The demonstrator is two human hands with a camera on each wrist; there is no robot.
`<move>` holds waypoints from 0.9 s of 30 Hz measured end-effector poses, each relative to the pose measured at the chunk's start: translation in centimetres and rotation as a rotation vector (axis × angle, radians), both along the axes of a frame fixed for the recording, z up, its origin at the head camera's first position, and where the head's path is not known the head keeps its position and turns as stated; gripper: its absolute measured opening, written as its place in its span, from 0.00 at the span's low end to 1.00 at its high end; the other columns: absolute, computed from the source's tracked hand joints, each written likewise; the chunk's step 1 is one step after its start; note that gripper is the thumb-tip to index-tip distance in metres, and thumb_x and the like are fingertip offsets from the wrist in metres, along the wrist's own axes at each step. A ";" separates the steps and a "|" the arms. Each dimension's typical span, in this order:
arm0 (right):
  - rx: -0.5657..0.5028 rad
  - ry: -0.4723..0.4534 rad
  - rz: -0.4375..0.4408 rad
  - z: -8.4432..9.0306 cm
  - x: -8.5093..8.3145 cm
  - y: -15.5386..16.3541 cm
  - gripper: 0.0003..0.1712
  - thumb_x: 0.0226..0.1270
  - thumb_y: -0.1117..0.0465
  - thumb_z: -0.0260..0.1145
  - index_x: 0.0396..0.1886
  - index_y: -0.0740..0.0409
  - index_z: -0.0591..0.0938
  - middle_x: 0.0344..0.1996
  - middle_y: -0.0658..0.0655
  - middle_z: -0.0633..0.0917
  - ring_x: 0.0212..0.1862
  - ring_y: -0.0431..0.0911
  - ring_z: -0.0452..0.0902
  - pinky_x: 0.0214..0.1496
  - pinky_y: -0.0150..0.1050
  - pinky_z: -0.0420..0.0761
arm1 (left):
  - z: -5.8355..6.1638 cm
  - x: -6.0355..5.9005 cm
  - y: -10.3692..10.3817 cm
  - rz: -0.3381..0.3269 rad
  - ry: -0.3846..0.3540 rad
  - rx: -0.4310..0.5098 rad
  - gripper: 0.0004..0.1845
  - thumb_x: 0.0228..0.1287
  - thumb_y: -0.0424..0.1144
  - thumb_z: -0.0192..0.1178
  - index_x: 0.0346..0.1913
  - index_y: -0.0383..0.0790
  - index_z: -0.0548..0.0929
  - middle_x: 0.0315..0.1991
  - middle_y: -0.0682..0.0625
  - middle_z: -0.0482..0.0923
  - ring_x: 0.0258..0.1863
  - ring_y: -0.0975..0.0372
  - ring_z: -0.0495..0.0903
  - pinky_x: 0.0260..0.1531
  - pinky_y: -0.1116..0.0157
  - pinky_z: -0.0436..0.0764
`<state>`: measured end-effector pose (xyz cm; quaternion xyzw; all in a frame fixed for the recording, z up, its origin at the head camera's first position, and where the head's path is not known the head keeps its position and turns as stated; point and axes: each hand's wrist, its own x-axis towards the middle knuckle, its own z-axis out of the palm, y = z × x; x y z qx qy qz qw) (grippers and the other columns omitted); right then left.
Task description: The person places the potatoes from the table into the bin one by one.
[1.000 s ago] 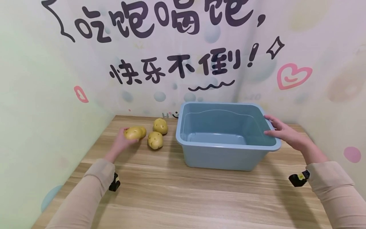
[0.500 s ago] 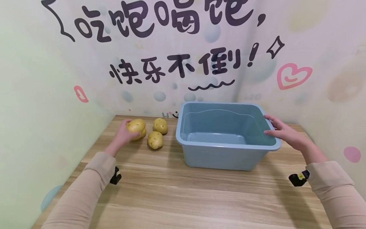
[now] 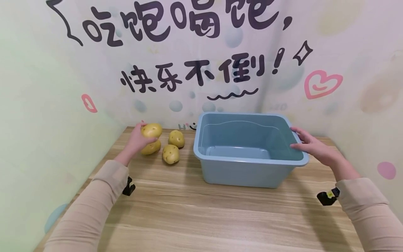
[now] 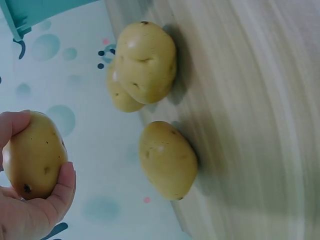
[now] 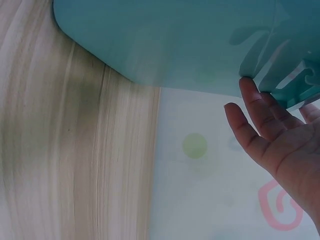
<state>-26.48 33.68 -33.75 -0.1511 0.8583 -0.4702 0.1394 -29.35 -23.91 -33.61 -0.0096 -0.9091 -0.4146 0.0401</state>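
My left hand (image 3: pixel 136 139) grips a yellow potato (image 3: pixel 152 130), thumb on one side and fingers on the other; it is raised off the table. Below it a second potato (image 3: pixel 151 148) lies on the wood, apart from the held one in the left wrist view. Just to the right rest two more, a rear potato (image 3: pixel 176 138) and a front potato (image 3: pixel 171 154). A blue plastic bin (image 3: pixel 248 173) stands right of them, its visible inside bare. At its right end my right hand (image 3: pixel 318 148) holds the rim, thumb over the inside, fingers against the outer wall (image 5: pixel 165 45).
The wood-grain table (image 3: pixel 201 217) ends at a printed wall cloth (image 3: pixel 176 87) behind the bin and potatoes. Pale side panels close in on the left (image 3: pixel 41 122) and right. A black wrist camera (image 3: pixel 128 187) hangs under the left cuff, another (image 3: pixel 327 197) under the right.
My left hand has lifted the potato up and slightly to the right, uncovering the potato beneath. The right hand and the bin have stayed put.
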 end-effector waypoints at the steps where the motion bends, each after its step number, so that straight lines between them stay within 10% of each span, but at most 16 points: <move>1: -0.001 -0.001 0.001 0.0 0.0 0.0 0.42 0.68 0.57 0.53 0.71 0.54 0.39 0.69 0.69 0.44 0.64 0.63 0.46 0.58 0.61 0.58 | 0.2 0.0 0.0 0.000 0.002 -0.001 0.42 0.52 0.35 0.63 0.66 0.26 0.52 0.68 0.30 0.47 0.65 0.40 0.52 0.63 0.46 0.55; 27: -0.009 0.010 -0.012 -0.2 0.0 0.0 0.42 0.68 0.57 0.54 0.72 0.54 0.39 0.68 0.69 0.45 0.64 0.64 0.47 0.58 0.68 0.54 | 3.7 -0.2 1.9 -0.006 0.003 -0.002 0.42 0.52 0.38 0.63 0.68 0.35 0.53 0.66 0.34 0.57 0.59 0.43 0.63 0.57 0.46 0.64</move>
